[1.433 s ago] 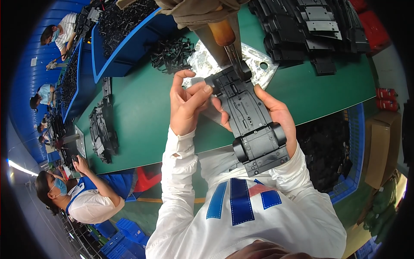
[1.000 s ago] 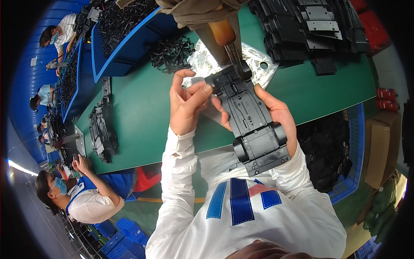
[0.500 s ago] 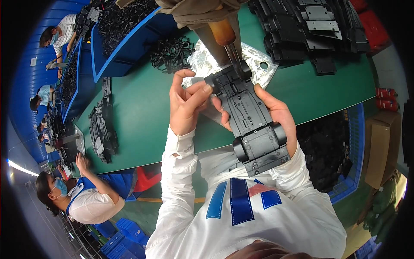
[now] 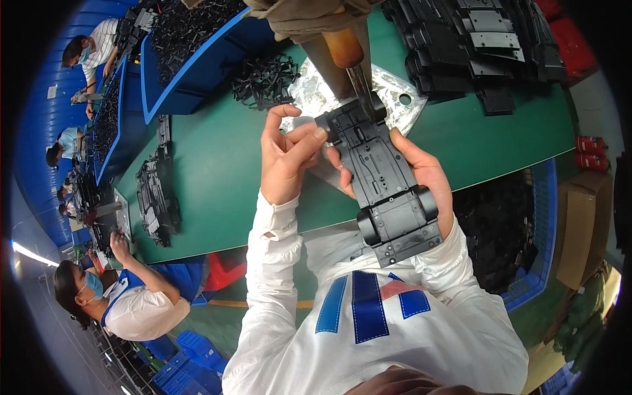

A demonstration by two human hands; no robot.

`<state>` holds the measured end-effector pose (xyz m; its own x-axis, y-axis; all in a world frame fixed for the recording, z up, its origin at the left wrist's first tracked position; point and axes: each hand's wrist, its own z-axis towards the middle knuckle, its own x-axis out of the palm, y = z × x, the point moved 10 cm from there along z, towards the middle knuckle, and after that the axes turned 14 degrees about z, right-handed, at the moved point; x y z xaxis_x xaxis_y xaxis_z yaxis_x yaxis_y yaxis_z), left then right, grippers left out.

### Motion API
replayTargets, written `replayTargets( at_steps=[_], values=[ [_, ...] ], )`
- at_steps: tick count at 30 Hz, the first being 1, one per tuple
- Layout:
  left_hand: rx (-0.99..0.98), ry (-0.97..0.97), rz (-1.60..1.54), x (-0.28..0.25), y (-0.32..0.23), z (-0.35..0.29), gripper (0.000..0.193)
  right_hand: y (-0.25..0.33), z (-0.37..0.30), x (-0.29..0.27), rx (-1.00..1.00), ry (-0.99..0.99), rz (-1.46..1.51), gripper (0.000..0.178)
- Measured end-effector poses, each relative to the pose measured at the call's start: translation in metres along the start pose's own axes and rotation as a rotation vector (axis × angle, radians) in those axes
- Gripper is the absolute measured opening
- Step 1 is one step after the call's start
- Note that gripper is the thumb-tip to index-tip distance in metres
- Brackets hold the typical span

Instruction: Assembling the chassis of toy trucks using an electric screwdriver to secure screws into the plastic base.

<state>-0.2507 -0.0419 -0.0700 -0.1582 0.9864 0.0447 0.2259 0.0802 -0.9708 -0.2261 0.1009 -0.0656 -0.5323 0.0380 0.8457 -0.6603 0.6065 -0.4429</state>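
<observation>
A long black plastic chassis [image 4: 376, 168], shaped like a toy car underbody with rounded wheel arches, is tilted over the table's near edge. My right hand [image 4: 431, 178] grips its right side, with fingertips coming round to the left edge. At the far-left corner, my left hand [image 4: 286, 155] is closed, thumb pressed against the chassis and index finger bent; whether a small part sits in that pinch is hidden. A metal-tipped tool with an amber handle [image 4: 343, 47] hangs from above, its shaft reaching the chassis's far end beside a wheel arch.
A silvery plate [image 4: 405, 118] lies beneath the tool on the green table [image 4: 217, 171]. Small black parts [image 4: 263, 82] are heaped beside a blue bin [image 4: 191, 76]. Stacked black chassis [image 4: 454, 46] stand far right; a blue crate [image 4: 543, 224] is below right. A co-worker [image 4: 131, 296] sits at left.
My hands and the chassis stay nearly in place, with only a very slight shift. At left, the co-worker's hand has moved a little.
</observation>
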Motion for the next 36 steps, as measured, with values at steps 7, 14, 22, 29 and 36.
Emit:
replayTargets(
  at_steps=[7,14,22,29,36],
  values=[
    [0.005,0.0,0.018,-0.0026,0.0002,0.002,0.042,0.0002,0.0003,0.0023,0.007,0.01,0.007,0.058],
    [0.008,-0.003,0.018,0.0003,-0.0041,-0.0001,0.042,-0.0011,-0.0009,0.0026,0.028,0.038,0.01,0.057],
    [0.019,0.0,0.028,-0.0014,-0.0024,0.0012,0.04,-0.001,0.0007,0.0007,0.029,0.023,0.016,0.057],
    [0.006,-0.009,0.016,0.0006,-0.004,0.0005,0.039,0.0014,-0.0017,0.0021,0.017,0.036,-0.035,0.056],
    [0.012,0.025,-0.003,0.0034,-0.0042,-0.0011,0.039,-0.0015,-0.0022,0.0023,0.045,0.039,0.026,0.057]
  ],
)
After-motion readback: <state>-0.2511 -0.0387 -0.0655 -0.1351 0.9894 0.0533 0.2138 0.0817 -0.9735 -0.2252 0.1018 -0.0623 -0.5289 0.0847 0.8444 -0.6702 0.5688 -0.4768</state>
